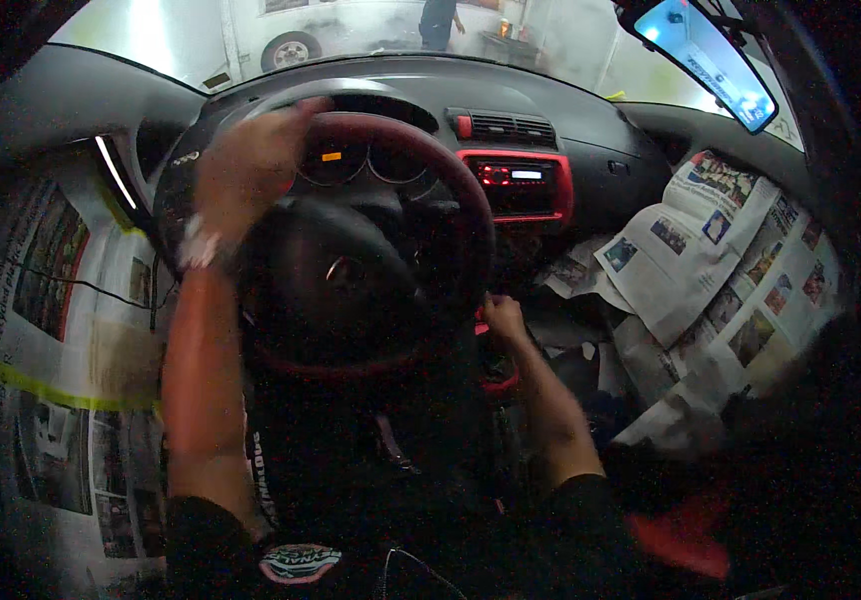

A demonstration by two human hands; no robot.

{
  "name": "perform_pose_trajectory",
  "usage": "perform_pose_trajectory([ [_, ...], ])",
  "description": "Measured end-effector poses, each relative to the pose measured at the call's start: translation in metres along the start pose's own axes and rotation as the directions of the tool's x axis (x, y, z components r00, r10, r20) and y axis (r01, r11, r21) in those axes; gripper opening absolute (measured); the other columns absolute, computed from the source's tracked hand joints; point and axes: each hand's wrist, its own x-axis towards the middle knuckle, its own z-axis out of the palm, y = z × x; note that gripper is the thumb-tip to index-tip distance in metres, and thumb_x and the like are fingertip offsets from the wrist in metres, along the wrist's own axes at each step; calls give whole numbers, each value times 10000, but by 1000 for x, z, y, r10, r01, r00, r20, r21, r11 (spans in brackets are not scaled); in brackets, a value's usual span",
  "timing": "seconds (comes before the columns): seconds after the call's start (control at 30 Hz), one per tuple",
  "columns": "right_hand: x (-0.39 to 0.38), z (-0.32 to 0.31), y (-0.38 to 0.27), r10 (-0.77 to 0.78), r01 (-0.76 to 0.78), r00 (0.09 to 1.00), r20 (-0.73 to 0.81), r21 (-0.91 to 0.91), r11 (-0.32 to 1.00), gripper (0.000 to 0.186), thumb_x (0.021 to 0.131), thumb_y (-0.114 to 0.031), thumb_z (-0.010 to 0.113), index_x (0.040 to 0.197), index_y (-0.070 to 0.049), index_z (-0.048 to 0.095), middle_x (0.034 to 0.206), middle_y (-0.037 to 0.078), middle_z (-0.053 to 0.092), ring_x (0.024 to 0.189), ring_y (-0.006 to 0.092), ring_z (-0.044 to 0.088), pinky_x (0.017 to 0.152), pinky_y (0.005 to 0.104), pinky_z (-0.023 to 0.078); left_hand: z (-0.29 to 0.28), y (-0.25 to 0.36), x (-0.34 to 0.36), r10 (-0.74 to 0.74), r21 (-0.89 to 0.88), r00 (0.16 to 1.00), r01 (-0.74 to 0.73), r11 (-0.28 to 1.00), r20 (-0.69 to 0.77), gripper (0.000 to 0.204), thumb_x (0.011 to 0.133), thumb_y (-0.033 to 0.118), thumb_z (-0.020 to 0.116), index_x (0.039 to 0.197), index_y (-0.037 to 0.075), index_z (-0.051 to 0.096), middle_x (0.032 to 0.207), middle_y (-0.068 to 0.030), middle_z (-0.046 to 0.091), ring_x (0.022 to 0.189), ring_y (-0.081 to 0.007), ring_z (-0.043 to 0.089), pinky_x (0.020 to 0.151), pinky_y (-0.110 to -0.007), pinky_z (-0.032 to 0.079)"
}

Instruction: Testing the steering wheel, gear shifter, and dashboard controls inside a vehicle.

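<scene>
I am seated behind a dark steering wheel (466, 190) with reddish parts along its rim. My left hand (251, 165) is closed over the rim at its upper left, slightly blurred, with a light band around the wrist. Low on the right of the wheel, my right hand (504, 318) is wrapped round what looks like the gear lever; its knob is hidden in the fist, and a bit of red shows beside it. Through the wheel, the instrument cluster (376, 165) carries a small orange lit patch.
Newspaper sheets cover the passenger side (686, 270) and the driver's door (51, 330), where yellow-green tape (51, 388) runs across. A red-framed car stereo (516, 175) is lit. Beyond the windscreen are a person (439, 22), a wheel (291, 50) and white walls. A rear-view mirror (706, 60) hangs upper right.
</scene>
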Motion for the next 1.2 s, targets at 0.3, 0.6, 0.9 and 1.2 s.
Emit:
perform_pose_trajectory([
  [0.3, 68, -161, -304, -792, 794, 592, -152, 278, 540, 425, 1091, -393, 455, 1158, -29, 664, 1040, 108, 723, 951, 256, 707, 872, 384, 542, 258, 186, -156, 749, -250, 381, -778, 577, 542, 120, 900, 240, 624, 997, 182, 665, 1034, -88, 679, 897, -245, 658, 790, -394, 540],
  [0.6, -144, -10, -195, -15, -95, 981, 195, 541, 836, 501, 1113, -365, 421, 1428, 22, 465, 1282, 178, 622, 1147, 260, 598, 997, 412, 465, 7, -32, -156, 401, 371, 888, -302, 878, -226, 361, 938, 304, 596, 1261, 145, 624, 1342, -138, 586, 1171, -376, 603, 898, -567, 504],
  [0.9, -105, -121, -331, -759, 378, 439, 481, 668, 641, 381, 1061, -364, 574, 1167, -16, 686, 1056, 138, 739, 936, 225, 707, 827, 363, 551, 91, 149, 32, 403, 216, 808, -526, 823, 431, 318, 923, 425, 593, 943, 168, 778, 856, -58, 766, 757, -306, 745, 631, -459, 567],
  [1.2, 1, -99, -251, -363, 346, 932, -25, 367, 863, 437, 1103, -422, 466, 1212, -32, 632, 1068, 101, 718, 890, 218, 693, 784, 348, 536, 258, 145, -222, 523, -511, 552, -193, 838, 650, 319, 890, 442, 698, 956, 136, 763, 913, -69, 754, 833, -302, 730, 701, -443, 584],
])
